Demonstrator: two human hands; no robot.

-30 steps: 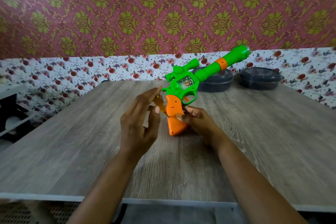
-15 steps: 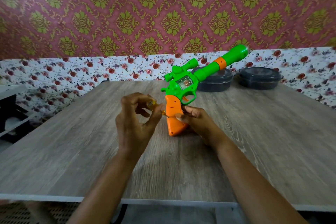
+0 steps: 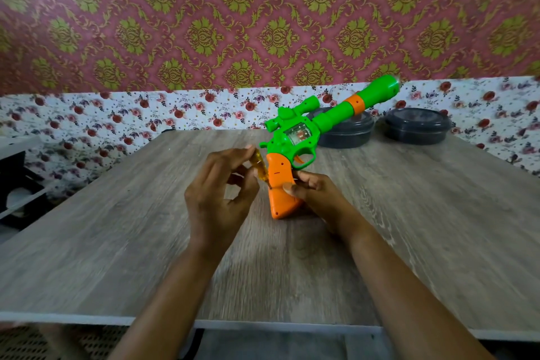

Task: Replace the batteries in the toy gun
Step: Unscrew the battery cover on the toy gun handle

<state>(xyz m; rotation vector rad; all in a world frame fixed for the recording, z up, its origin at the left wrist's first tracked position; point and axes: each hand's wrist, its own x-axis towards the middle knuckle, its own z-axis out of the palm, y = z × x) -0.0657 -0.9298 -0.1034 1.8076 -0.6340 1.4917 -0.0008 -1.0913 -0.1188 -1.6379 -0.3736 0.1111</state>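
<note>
Toy gun (image 3: 295,137) stands on the butt of its orange grip on the wooden bench (image 3: 117,242), green barrel slanting up and to the right. The right hand (image 3: 315,193) has its fingers closed around the grip from the right side, steadying it. The left hand (image 3: 219,196) pinches a small amber-handled screwdriver (image 3: 260,165) between thumb and fingertips, other fingers loosely curled, its tip touching the grip's left edge.
</note>
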